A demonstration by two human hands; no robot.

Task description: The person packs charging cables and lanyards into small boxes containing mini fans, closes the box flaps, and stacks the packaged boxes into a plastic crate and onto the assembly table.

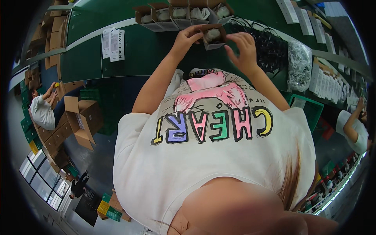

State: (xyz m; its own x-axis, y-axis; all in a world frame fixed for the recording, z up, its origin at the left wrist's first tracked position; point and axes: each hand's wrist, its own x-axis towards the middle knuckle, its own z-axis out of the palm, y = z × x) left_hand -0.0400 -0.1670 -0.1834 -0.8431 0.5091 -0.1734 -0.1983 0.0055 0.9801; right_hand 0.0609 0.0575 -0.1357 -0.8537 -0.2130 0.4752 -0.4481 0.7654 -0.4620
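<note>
My left hand [190,38] grips the left side of a small open carton [215,46], its fingers and thumb at the upper edge. Inside the carton sits a pale item in a whitish wrapping [213,35], with something dark below it; its kind cannot be made out. My right hand [243,49] is just right of the carton, thumb and fingers apart, holding nothing. Behind the carton stands a row of several similar open boxes [168,26], each with a pale wrapped item in it. A heap of black cables [270,49] lies beyond my right hand.
Two white closed boxes [116,46] lie on the green table [84,62] at left. A clear plastic bag of small parts [299,66] and rows of white boxes [328,82] are at right. One co-worker [42,111] is at left beside an open cardboard box [84,119], another at right.
</note>
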